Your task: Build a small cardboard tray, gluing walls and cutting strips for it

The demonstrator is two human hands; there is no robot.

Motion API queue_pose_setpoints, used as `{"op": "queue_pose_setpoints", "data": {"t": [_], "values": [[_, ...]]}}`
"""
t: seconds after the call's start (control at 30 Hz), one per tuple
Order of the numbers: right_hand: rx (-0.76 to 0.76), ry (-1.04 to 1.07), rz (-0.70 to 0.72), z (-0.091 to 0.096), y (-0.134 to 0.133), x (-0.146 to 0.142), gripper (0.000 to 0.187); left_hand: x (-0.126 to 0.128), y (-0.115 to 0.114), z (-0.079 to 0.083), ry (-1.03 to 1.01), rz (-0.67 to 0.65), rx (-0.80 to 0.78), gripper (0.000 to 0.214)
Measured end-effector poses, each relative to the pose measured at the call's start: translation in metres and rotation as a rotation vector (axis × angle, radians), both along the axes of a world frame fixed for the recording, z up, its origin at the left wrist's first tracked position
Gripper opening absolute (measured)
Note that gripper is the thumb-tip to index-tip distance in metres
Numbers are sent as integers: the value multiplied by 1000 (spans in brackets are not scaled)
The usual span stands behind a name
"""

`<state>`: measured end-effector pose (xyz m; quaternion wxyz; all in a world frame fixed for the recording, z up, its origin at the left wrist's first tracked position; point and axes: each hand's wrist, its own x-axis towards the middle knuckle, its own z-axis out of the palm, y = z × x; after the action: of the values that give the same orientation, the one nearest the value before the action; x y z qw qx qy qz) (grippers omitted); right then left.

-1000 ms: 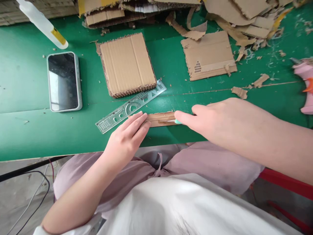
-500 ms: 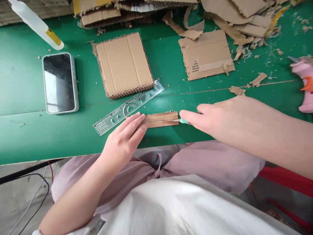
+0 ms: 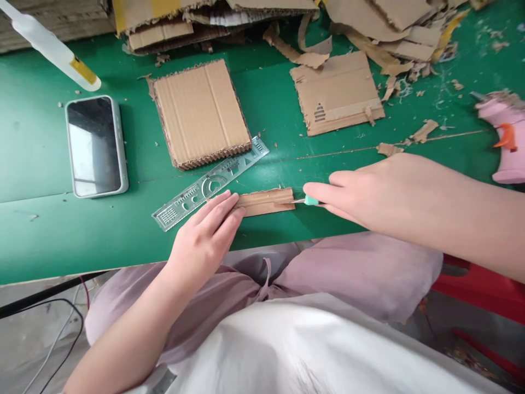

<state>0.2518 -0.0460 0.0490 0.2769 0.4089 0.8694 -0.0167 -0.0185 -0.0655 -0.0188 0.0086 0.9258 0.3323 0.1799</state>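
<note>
A narrow cardboard strip [image 3: 266, 201] lies near the front edge of the green table [image 3: 49, 230]. My left hand [image 3: 207, 230] lies flat on the strip's left end, fingers stretched out and pressing it down. My right hand [image 3: 361, 189] is closed round a small knife with a mint-green handle [image 3: 310, 201]; its blade tip touches the strip's right end. A clear plastic ruler [image 3: 211, 183] lies slantwise just behind the strip, touching my left fingertips.
A stack of cardboard squares [image 3: 200, 112] and a phone [image 3: 95, 145] lie left of centre. Another cardboard piece [image 3: 336, 93] and scraps [image 3: 389, 149] lie behind my right hand. A pink glue gun [image 3: 506, 137] sits far right, a white bottle [image 3: 53, 49] far left.
The knife tip has slid rightwards along the strip to its right end as my right hand drew back. My left hand stays pressed on the strip.
</note>
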Motion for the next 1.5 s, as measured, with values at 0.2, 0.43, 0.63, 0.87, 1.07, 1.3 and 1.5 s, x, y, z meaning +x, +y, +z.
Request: {"op": "queue_pose_setpoints", "data": {"t": [0.2,0.43,0.63,0.87,1.07,1.3,1.5], "values": [[29,-2,75,-1,2,-1,28,11,-3,5,173,51,105,40],[0,-28,27,1,3,-9,43,16,0,14,228,43,144,32],[-12,-40,-33,5,3,-9,41,15,0,12,196,48,101,31],[18,-33,1,-2,-2,-2,46,14,0,11,160,62,30,34],[5,-61,14,-6,-4,4,48,15,1,13,187,51,125,31],[-37,-18,17,0,2,1,35,15,1,13,184,47,121,29],[-37,17,-10,3,4,-1,29,15,1,12,179,51,123,28]]}}
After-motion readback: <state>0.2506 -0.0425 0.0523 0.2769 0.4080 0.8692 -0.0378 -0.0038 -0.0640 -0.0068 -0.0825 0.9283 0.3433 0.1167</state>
